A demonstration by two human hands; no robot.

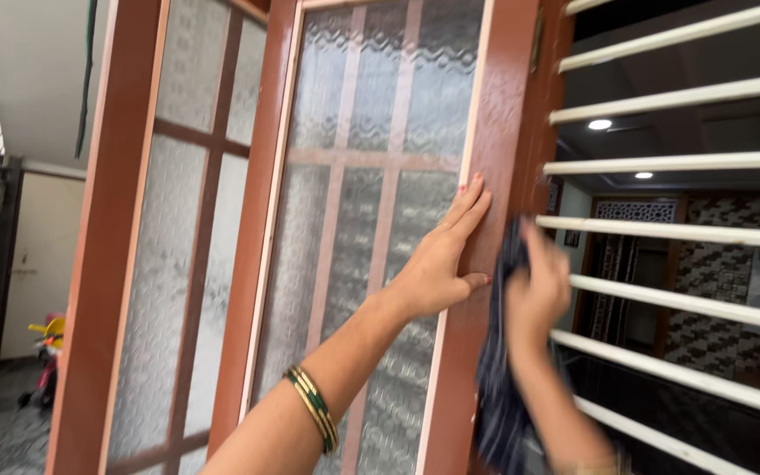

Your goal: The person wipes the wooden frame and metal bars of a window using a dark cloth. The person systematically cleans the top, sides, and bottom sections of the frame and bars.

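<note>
The left hand [437, 264] lay flat, fingers spread, on the brown window frame [485, 220]. At its 3 o'clock the right hand [538, 290] pinched a dark cloth [499, 396] against the frame's edge. Should the open shutter swing, fingers could get caught against the white grille bars [679, 233].
</note>
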